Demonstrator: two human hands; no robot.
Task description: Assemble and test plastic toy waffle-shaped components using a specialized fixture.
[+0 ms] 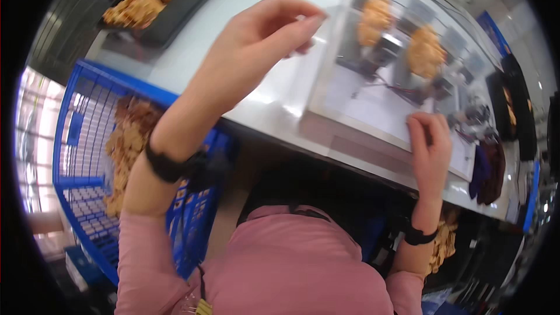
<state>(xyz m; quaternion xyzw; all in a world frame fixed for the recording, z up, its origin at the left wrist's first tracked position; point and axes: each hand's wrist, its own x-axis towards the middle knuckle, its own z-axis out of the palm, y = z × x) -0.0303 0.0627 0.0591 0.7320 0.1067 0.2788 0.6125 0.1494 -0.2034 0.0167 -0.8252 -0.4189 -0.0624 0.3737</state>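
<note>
My left hand [271, 38] is raised over the white table [280, 90], left of a flat white board with small devices. Its thumb and forefinger meet in a pinch; what they hold, if anything, is too small to make out. At the board's near edge, my right hand [430, 143] is curled, thumb and forefinger drawn together, with nothing plainly visible in them. On the white board [361, 105], metal and grey fixtures carry a tan crinkled lump [373, 20] and a second tan lump [424, 52]. Thin wires run between the fixtures.
A blue plastic basket [67, 140] with tan flaky pieces [125, 140] stands left below the table. A dark tray [184, 9] of similar pieces [146, 0] sits at the far left. Dark purple cloth [490, 169] lies at the right, near black trays [522, 111].
</note>
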